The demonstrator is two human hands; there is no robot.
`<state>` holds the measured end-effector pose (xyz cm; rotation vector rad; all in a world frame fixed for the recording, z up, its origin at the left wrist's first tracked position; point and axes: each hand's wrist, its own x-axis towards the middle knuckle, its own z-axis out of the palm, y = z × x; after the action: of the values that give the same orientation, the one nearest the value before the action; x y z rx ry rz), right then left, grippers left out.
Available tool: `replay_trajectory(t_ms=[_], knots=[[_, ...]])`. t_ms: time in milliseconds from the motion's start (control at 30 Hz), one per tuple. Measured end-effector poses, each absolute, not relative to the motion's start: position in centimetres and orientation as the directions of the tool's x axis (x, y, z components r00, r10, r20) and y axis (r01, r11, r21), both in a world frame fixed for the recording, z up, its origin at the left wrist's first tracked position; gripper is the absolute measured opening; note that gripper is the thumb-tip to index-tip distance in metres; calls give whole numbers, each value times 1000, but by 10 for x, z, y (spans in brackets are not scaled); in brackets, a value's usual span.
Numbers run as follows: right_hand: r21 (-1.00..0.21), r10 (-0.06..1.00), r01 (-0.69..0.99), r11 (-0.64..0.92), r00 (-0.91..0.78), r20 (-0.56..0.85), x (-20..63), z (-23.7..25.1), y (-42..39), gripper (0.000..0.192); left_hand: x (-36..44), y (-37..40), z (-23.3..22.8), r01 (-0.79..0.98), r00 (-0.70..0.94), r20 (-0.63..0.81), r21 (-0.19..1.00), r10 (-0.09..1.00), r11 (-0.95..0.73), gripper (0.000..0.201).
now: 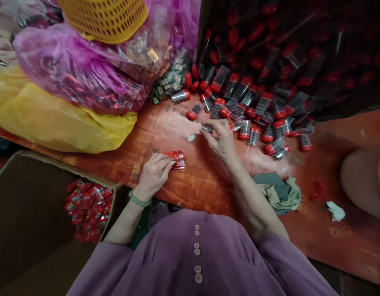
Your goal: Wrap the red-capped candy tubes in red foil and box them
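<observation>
My left hand (155,174) rests on the wooden table, fingers closed on a shiny red wrapper (178,159) that sticks out past the fingertips. Farther forward and to the right, my right hand (221,139) pinches a small transparent container (207,128); only its rounded end shows, the rest being hidden by the fingers. Just beyond that hand lies a loose pile of similar transparent containers with red caps (218,107), dark dotted contents inside. A pale scrap (191,137) lies on the table between the hands.
More red-capped containers spill from a dark box (340,94) at the back right. Plastic bags (66,113) and a yellow basket (116,20) crowd the left. A cardboard box (32,164) at lower left holds red packets. Cloths (277,193) and a pale tub (362,181) stand right.
</observation>
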<state>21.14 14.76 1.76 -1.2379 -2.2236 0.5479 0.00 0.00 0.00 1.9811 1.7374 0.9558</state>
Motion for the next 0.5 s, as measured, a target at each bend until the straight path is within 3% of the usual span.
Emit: replay_trajectory(t_ms=[67,133,300,500], knots=[[-692,903,588,418,-355,243,221,14,127,17,0,1,2,743,36,235,643,971,-183,27],[-713,915,588,382,-351,200,230,12,111,15,1,1,4,765,55,220,618,974,-182,27],[-623,884,663,416,-454,107,245,20,94,16,5,-1,6,838,117,203,505,972,-206,27],[-542,861,729,418,-508,-20,264,39,89,6,8,1,1,813,-21,295,561,955,-155,20]])
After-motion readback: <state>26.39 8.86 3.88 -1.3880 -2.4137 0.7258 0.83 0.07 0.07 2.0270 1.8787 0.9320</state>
